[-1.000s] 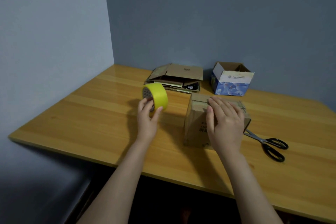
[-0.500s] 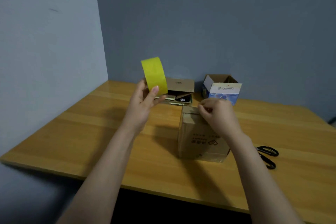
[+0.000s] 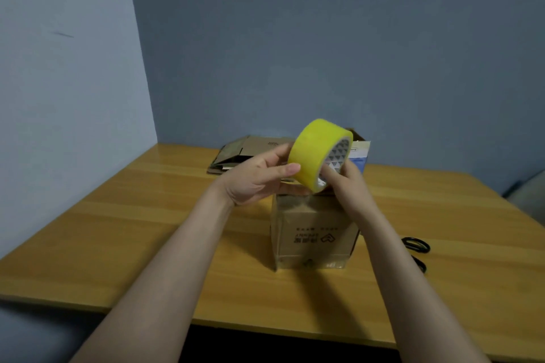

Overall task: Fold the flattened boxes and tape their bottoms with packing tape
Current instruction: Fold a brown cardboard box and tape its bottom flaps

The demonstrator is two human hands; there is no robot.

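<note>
- Yellow tape roll (image 3: 317,156) is being held up in the air by the left hand (image 3: 256,177). The thumb is pressing on the roll's outer band and the other fingers are curling round its far side.
- The right hand (image 3: 345,180) is meeting the roll from the other side, with a fingertip lying against the lower rim beside the patterned core. I cannot tell whether it is pinching a loose tape end or only touching.
- The roll is tilting, its open core facing right and slightly toward the camera.
- Directly below both hands, the brown box (image 3: 315,233) is standing folded on the counter (image 3: 141,230), about midway between the near and far edges. Its printed side is facing the camera with the lettering upside down.
- Behind the hands, the flattened boxes (image 3: 250,150) are lying in a stack along the counter's far edge.
- Just right of that stack, a blue-and-white box (image 3: 360,153) is sitting open at the far edge, mostly hidden behind the roll.
- Black-handled scissors (image 3: 416,245) are lying right of the brown box, toward the right edge, partly covered by the right forearm.
</note>
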